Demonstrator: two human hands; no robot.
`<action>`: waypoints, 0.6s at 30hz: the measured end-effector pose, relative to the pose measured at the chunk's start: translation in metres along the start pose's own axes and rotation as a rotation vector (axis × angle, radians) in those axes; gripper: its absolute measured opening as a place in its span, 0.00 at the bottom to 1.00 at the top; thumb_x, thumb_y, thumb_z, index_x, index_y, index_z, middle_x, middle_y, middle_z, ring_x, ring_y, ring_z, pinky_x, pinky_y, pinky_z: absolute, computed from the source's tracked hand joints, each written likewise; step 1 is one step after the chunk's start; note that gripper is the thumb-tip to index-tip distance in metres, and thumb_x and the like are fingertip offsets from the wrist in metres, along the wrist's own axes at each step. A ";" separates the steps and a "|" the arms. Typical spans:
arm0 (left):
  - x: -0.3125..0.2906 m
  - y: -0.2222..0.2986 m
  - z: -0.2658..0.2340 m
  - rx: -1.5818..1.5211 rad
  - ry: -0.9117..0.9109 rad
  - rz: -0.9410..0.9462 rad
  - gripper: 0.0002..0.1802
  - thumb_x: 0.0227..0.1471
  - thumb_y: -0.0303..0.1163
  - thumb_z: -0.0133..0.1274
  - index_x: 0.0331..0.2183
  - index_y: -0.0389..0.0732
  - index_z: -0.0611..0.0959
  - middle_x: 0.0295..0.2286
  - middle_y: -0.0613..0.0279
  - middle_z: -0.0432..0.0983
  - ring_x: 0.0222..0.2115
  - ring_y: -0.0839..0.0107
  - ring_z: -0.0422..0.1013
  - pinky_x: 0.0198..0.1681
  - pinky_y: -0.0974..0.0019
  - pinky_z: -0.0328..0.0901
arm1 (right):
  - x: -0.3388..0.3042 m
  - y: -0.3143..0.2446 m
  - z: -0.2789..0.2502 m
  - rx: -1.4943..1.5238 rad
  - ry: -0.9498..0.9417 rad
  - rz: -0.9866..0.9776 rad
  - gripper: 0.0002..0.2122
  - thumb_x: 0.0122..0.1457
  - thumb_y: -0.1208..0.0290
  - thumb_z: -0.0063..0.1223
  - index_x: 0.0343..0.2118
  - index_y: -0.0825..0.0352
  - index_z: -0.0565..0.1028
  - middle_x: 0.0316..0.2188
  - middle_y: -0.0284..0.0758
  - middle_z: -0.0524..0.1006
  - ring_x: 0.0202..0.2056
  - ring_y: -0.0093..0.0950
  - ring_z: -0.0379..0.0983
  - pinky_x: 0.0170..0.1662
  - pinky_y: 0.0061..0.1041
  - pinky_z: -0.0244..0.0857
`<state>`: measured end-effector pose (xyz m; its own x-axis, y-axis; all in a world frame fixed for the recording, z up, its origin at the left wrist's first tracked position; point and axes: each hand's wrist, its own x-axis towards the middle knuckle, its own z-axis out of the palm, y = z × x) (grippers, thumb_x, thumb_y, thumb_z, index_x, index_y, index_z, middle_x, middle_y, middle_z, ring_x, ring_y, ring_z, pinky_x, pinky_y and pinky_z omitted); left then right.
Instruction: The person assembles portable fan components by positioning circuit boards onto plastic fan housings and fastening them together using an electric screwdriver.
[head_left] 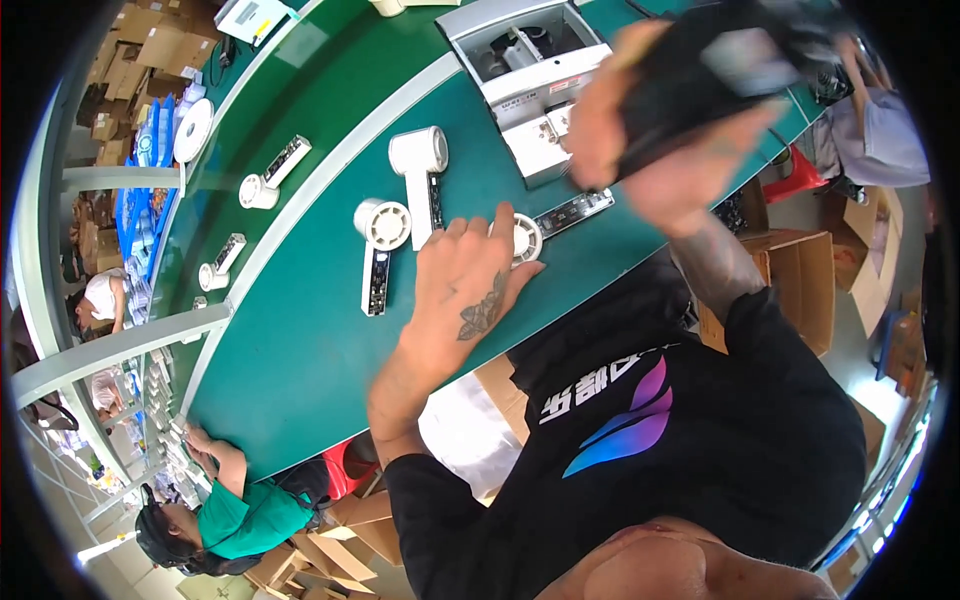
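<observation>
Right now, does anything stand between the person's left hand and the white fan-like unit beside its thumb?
Nothing visible does: the left hand is right at the fan-like unit, index finger and thumb close about its round head.

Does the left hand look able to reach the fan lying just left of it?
Probably yes: nothing seems to stand between the left hand and that fan, though the hand touches another fan.

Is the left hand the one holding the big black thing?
No, the right hand holds the blurry black thing, while the left hand is down by a white fan on the green table.
</observation>
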<state>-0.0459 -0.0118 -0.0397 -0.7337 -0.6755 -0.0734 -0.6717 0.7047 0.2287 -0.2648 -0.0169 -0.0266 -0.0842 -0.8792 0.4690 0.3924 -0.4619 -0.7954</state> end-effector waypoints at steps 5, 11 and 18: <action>0.005 0.008 -0.002 0.032 -0.023 0.024 0.34 0.50 0.46 0.65 0.50 0.31 0.78 0.28 0.51 0.78 0.32 0.55 0.76 0.35 0.58 0.70 | 0.035 -0.017 0.007 0.729 0.161 -0.244 0.50 0.55 0.19 0.25 0.48 0.74 0.67 0.18 0.39 0.73 0.15 0.25 0.68 0.18 0.23 0.63; 0.002 0.006 0.003 0.021 0.045 0.029 0.31 0.45 0.42 0.69 0.46 0.31 0.79 0.26 0.53 0.78 0.30 0.59 0.77 0.35 0.60 0.69 | 0.031 -0.001 0.007 -0.244 0.091 -0.079 0.41 0.59 0.29 0.42 0.46 0.74 0.68 0.21 0.37 0.74 0.18 0.21 0.68 0.20 0.20 0.63; 0.002 0.004 -0.001 0.009 0.008 0.023 0.32 0.47 0.44 0.67 0.47 0.31 0.78 0.27 0.53 0.78 0.31 0.57 0.76 0.35 0.59 0.69 | 0.000 0.002 0.006 -0.322 -0.008 0.110 0.50 0.54 0.18 0.21 0.53 0.72 0.63 0.17 0.34 0.68 0.15 0.23 0.64 0.18 0.23 0.59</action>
<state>-0.0500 -0.0109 -0.0377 -0.7480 -0.6610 -0.0601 -0.6557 0.7218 0.2215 -0.2584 -0.0166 -0.0256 -0.0496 -0.9254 0.3757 0.0892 -0.3788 -0.9212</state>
